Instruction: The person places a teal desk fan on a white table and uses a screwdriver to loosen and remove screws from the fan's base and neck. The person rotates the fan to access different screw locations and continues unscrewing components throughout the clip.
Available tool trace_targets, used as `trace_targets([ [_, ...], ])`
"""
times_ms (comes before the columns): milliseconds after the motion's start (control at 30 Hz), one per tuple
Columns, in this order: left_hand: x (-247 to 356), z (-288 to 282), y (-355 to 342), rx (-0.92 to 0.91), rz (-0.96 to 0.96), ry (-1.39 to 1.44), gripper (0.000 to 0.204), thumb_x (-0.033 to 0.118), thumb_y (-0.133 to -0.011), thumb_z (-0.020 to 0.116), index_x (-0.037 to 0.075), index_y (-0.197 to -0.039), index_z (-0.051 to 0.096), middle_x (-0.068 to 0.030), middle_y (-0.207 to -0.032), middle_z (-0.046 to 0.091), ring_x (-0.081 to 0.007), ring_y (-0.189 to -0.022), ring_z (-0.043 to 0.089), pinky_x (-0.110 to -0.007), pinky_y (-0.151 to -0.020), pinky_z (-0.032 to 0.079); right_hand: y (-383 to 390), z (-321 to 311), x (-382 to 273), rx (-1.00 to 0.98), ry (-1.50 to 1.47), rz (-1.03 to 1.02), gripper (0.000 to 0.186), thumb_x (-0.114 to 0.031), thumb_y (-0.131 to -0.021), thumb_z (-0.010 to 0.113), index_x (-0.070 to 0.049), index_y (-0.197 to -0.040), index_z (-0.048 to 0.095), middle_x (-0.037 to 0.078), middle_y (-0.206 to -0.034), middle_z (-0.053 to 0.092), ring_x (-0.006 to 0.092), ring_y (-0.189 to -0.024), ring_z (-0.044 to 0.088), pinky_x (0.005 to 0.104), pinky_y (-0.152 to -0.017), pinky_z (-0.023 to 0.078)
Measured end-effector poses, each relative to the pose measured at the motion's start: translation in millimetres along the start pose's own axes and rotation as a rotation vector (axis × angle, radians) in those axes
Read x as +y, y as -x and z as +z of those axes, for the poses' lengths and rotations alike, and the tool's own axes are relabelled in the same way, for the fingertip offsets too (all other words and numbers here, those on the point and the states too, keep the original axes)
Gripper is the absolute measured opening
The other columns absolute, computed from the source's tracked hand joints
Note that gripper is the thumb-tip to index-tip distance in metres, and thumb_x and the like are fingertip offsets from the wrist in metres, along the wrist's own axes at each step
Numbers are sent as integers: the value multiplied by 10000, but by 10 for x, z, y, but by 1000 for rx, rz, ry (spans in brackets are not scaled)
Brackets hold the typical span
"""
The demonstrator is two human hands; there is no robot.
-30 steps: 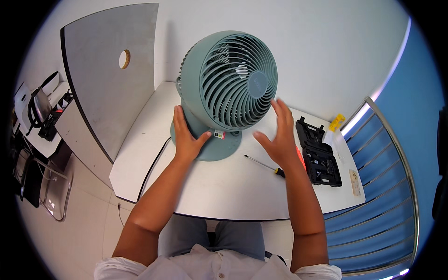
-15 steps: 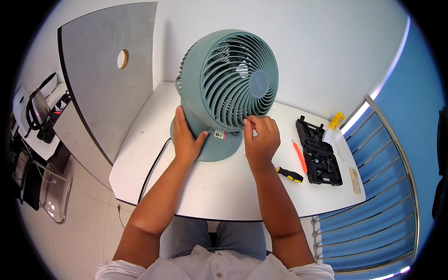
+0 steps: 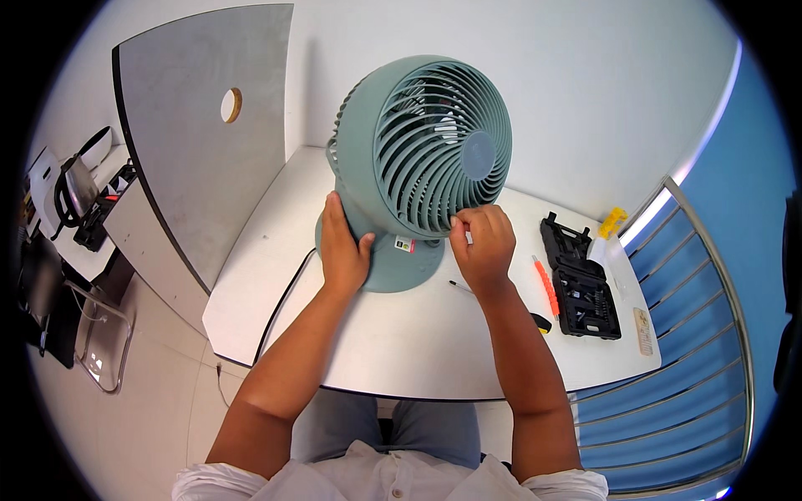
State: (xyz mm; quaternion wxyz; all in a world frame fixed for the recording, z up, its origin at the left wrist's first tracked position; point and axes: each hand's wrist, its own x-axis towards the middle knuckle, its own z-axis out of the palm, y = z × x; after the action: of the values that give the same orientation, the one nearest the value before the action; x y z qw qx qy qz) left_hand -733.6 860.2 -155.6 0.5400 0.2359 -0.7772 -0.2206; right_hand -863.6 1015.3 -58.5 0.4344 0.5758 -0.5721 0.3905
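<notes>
A sage-green round fan (image 3: 361, 142) with a slatted front grille (image 3: 418, 190) stands on its round base (image 3: 384, 274). My left hand (image 3: 342, 250) grips the left side of the stand, thumb beside a small label. At the grille's lower rim, my right hand (image 3: 483, 242) pinches with bent fingers. Under my right forearm lies a screwdriver with a yellow-and-black handle (image 3: 541, 321), mostly hidden. Just right of that arm are an orange tool (image 3: 545, 284) and an open black tool case (image 3: 585, 305).
The white desk (image 3: 259, 309) carries a black cord (image 3: 284, 296) and a yellow object (image 3: 612, 220). A grey partition (image 3: 175, 142) stands left, with a kettle (image 3: 79, 188) on a side table beyond and a chair below. A metal railing (image 3: 702, 309) runs along the right.
My right hand has moved left from beside the fan onto the grille's lower rim, its fingers closing there. My left hand stays on the stand.
</notes>
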Motion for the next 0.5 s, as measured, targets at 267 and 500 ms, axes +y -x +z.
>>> trace_targets([
  [267,4,2,2,-5,-18,34,860,51,-775,670,-38,-1446,140,-258,-1471,246,-412,-1353,270,-431,-1123,229,18,-16,-102,-19,33,82,122,-46,-703,681,-83,-777,591,41,-796,558,228,-759,536,360,-685,412],
  [500,69,-14,-4,-28,-70,52,903,95,-759,695,-39,-1449,127,-250,-1481,228,-400,-1369,244,-425,-1128,216,-193,78,-494,117,-64,42,148,-97,-684,718,-124,-815,656,35,-956,536,237,-905,485,352,-770,381],
])
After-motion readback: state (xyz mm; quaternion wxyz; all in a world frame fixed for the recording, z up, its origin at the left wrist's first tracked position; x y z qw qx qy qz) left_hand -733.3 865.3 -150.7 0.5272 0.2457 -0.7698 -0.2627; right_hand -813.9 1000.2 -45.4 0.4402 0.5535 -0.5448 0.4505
